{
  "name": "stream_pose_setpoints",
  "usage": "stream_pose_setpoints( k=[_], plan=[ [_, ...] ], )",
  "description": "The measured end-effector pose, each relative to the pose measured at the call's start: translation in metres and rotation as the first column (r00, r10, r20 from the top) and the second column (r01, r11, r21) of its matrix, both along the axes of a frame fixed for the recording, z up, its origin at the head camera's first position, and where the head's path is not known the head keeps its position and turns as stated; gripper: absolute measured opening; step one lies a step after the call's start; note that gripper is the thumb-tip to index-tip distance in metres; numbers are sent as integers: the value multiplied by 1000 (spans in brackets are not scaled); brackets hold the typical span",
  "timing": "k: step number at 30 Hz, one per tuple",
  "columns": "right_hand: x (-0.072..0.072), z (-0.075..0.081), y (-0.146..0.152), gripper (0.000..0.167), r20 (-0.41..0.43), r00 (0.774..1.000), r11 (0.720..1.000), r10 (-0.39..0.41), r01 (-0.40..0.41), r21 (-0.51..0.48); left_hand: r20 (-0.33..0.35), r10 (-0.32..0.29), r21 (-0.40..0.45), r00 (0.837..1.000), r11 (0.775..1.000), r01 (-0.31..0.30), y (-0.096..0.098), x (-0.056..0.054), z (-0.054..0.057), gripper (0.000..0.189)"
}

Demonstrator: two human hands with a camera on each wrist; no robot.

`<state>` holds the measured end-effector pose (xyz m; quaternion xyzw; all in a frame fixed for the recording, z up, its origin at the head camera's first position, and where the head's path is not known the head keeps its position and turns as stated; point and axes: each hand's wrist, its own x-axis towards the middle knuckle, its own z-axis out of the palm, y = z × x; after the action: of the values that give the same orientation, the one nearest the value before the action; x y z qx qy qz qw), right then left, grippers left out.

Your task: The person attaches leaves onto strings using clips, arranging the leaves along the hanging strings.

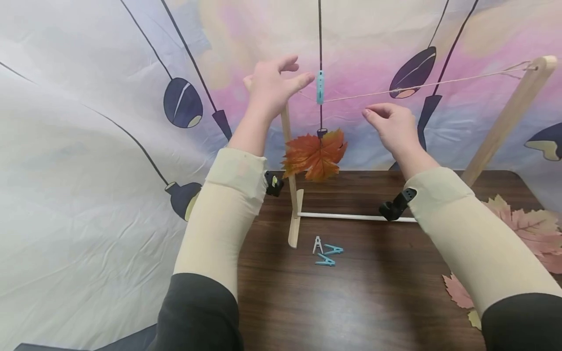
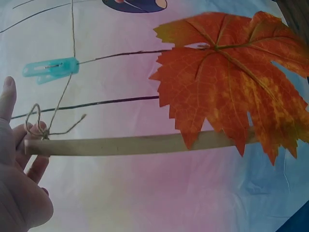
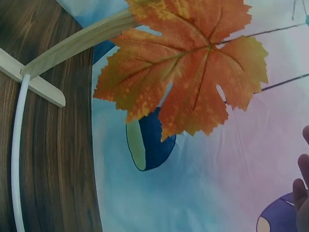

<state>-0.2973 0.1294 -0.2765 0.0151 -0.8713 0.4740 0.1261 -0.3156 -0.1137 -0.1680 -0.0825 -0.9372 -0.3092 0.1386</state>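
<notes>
Orange leaf, head view: we see the orange leaf [image 1: 316, 155] hanging in mid-air below a blue clothespin [image 1: 320, 87] on the string [image 1: 360, 96], clear of the surface [image 1: 281, 302].
Left hand, head view: the left hand [image 1: 276, 87] is beside the clothespin, thumb and fingers parted, and we see nothing in its hold.
Right hand, head view: the right hand [image 1: 392, 124] hangs just below the string with loosely bent fingers, thumb tip near forefinger; we make out nothing between them.
Spare clothespins, head view: one white clothespin [image 1: 318, 243] and two blue ones [image 1: 334, 249] lie on the surface; we judge them light and hard, best pinched at the handle ends.
Stem, left wrist view: a thin dark stem [image 2: 120, 55] runs from the clothespin to the leaf; we would take hold of it there, since it looks stiffer than the blade.
Knot, left wrist view: we find the left hand's fingers at the post's tied end [image 2: 43, 131], thumb well apart; the string looks slack enough to sway.
Blade, right wrist view: the leaf looks thin, light and bendable, its pointed edges easily creased, so we would not grip it there. Only the right hand's fingertips show.
</notes>
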Motion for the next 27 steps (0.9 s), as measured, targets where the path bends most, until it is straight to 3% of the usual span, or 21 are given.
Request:
stream_pose_setpoints(
  k=[3,6,10,13,20,27],
  plan=[
    [0,0,6,53,-10,1000,1000,-19,19,8,-7,14,36,1000,999,-13,-4,-1,-3,65],
    [-1,-1,13,52,-28,999,999,-32,33,7,-26,29,135,999,991,-25,-7,-1,-6,65],
    [0,-7,21,54,-13,999,999,-41,41,-1,-69,61,272,996,962,-40,-14,0,-15,66],
    [1,-12,24,54,4,999,999,-45,45,-15,-93,80,325,992,945,-46,-20,1,-24,67],
    [-2,-20,34,49,-40,996,993,-73,69,-96,-184,118,451,976,892,-23,-34,0,-55,73],
    [0,-30,43,46,-89,992,948,-89,57,-313,-269,127,559,955,828,47,-40,2,-90,108]
  ],
)
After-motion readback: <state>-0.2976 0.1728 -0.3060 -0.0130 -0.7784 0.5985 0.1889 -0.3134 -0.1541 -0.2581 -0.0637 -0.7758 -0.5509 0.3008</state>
